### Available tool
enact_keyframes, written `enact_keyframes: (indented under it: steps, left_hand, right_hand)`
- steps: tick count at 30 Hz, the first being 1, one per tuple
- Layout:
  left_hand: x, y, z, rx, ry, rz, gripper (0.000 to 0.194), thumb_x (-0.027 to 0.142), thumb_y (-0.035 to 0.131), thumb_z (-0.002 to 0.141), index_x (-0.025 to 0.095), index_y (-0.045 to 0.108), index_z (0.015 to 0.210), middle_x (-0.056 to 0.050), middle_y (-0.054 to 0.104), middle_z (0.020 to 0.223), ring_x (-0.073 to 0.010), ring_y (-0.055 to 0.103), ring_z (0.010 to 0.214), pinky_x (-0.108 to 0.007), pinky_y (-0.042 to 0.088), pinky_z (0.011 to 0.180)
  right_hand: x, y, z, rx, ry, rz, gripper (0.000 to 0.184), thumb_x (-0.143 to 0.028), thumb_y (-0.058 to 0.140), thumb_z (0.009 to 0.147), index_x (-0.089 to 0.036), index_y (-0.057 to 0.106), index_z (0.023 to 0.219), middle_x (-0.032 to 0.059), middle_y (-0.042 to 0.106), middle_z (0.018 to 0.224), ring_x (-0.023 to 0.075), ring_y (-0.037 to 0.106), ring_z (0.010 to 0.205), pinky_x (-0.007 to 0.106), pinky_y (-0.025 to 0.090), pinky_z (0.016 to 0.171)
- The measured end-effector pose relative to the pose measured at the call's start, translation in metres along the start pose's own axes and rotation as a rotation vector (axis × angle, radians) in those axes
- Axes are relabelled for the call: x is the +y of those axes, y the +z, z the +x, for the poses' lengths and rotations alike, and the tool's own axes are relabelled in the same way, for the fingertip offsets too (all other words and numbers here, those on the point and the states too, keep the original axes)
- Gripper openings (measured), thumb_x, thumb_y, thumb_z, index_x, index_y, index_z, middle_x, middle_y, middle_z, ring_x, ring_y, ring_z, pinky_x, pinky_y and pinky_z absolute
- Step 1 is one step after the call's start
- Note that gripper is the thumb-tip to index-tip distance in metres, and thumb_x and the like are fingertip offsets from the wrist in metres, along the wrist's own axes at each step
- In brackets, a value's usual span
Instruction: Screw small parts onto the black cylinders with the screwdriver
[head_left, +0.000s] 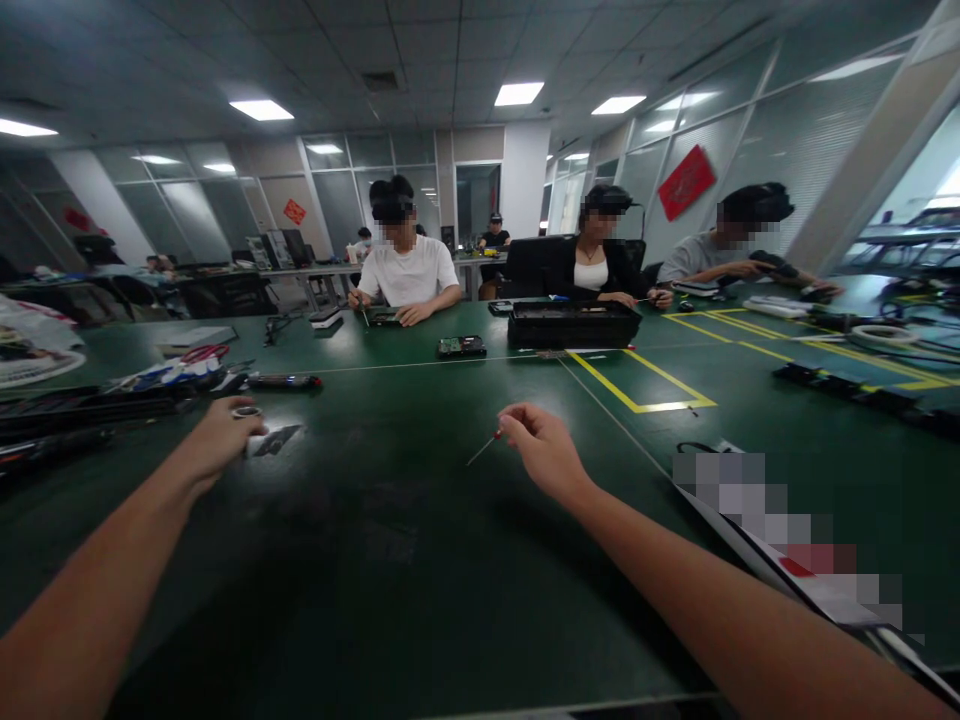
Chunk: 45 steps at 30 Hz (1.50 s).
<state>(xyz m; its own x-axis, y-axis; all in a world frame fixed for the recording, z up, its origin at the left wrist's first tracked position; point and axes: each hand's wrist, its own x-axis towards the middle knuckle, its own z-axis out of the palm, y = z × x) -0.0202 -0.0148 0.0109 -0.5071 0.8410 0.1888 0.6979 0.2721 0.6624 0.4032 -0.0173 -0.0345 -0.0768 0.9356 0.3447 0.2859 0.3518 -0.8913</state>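
My right hand (541, 445) is closed over the table, pinching a thin screwdriver (484, 450) with a red handle. Its shaft points down and to the left. Further left, my left hand (221, 438) is curled round a small round item (246, 412) with a pale rim, whose kind I cannot make out. Just beside those fingers, a flat shiny dark piece (276, 440) lies on the table. Beyond both hands sits a hard drive (462, 346) with a green circuit board.
The green table (420, 620) bears a black bin (574, 325), a black-handled tool (285, 382) and a cluttered pile of tools (180, 370). At right lie a white plastic packet (750, 510) and black parts (862, 390). Several co-workers sit opposite, including a person in white (412, 270).
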Motion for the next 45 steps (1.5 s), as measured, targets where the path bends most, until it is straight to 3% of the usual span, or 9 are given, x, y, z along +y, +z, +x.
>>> enact_keyframes:
  steps: [2,3,7,10,14,21,36,42,45]
  left_hand:
    - [0.031,0.027,-0.014,-0.133,0.027,-0.057,0.043,0.016,0.056,0.083,0.013,0.046,0.125,0.000,0.063,0.099,-0.0137,0.058,0.083,-0.023,0.045,0.070]
    - [0.046,0.040,-0.023,-0.218,0.121,-0.075,0.043,0.020,0.058,0.084,0.012,0.047,0.126,-0.003,0.063,0.105,-0.0153,0.059,0.089,-0.025,0.046,0.075]
    - [0.093,0.090,-0.058,-0.391,0.379,-0.176,0.040,0.022,0.066,0.077,0.014,0.058,0.115,-0.007,0.066,0.104,-0.0195,0.062,0.093,-0.032,0.048,0.085]
    - [0.109,0.121,-0.084,-0.487,0.532,-0.231,0.036,0.020,0.066,0.076,0.019,0.062,0.112,-0.005,0.067,0.103,-0.0196,0.063,0.092,-0.033,0.048,0.087]
    - [0.109,0.143,-0.109,-0.469,0.571,-0.191,0.034,0.016,0.067,0.077,0.023,0.064,0.109,-0.003,0.068,0.103,-0.0207,0.063,0.095,-0.035,0.047,0.088]
    - [0.097,0.146,-0.115,-0.448,0.554,-0.198,0.036,0.019,0.069,0.078,0.024,0.064,0.113,-0.004,0.068,0.109,-0.0233,0.062,0.102,-0.039,0.046,0.093]
    - [0.100,0.145,-0.118,-0.391,0.593,-0.252,0.038,0.014,0.069,0.077,0.024,0.066,0.114,-0.003,0.067,0.115,-0.0213,0.061,0.107,-0.036,0.044,0.099]
    - [0.098,0.144,-0.117,-0.365,0.619,-0.240,0.039,0.016,0.071,0.078,0.025,0.066,0.116,-0.003,0.067,0.116,-0.0213,0.060,0.108,-0.037,0.044,0.098]
    - [0.098,0.143,-0.116,-0.363,0.655,-0.231,0.040,0.017,0.071,0.079,0.027,0.066,0.117,-0.003,0.067,0.117,-0.0217,0.060,0.110,-0.038,0.043,0.100]
  right_hand:
    - [0.001,0.000,0.001,-0.004,0.002,0.099,0.024,-0.039,0.054,0.088,-0.021,0.064,0.101,0.0029,0.069,0.085,0.0176,0.062,0.076,0.033,0.048,0.071]
    - [0.001,0.001,0.001,-0.009,0.002,0.145,0.026,-0.038,0.055,0.087,-0.021,0.063,0.104,0.0035,0.069,0.088,0.0181,0.064,0.081,0.034,0.049,0.075]
    - [-0.004,0.002,0.001,-0.025,0.008,0.251,0.027,-0.039,0.057,0.085,-0.021,0.061,0.106,0.0057,0.071,0.095,0.0193,0.066,0.088,0.036,0.050,0.081]
    - [-0.007,0.002,0.000,0.005,-0.006,0.269,0.025,-0.041,0.057,0.085,-0.022,0.062,0.100,0.0058,0.071,0.093,0.0189,0.067,0.084,0.035,0.051,0.079]
    - [-0.005,0.003,0.000,0.030,-0.020,0.266,0.023,-0.042,0.056,0.086,-0.022,0.062,0.098,0.0048,0.071,0.091,0.0186,0.067,0.082,0.035,0.050,0.078]
    - [0.000,0.005,-0.002,-0.010,-0.017,0.100,0.021,-0.039,0.052,0.091,-0.022,0.062,0.099,0.0041,0.072,0.091,0.0196,0.068,0.085,0.036,0.050,0.080]
    - [-0.001,0.003,-0.002,-0.009,-0.015,-0.001,0.023,-0.040,0.053,0.091,-0.022,0.065,0.098,0.0044,0.074,0.090,0.0207,0.069,0.083,0.035,0.049,0.075]
    - [-0.009,0.000,-0.004,0.063,0.026,-0.169,0.029,-0.047,0.054,0.089,-0.022,0.070,0.090,0.0038,0.073,0.078,0.0201,0.067,0.072,0.033,0.045,0.064]
    - [-0.009,-0.002,-0.003,0.069,0.054,-0.259,0.040,-0.056,0.051,0.089,-0.023,0.068,0.074,0.0019,0.068,0.063,0.0175,0.060,0.056,0.031,0.038,0.053]
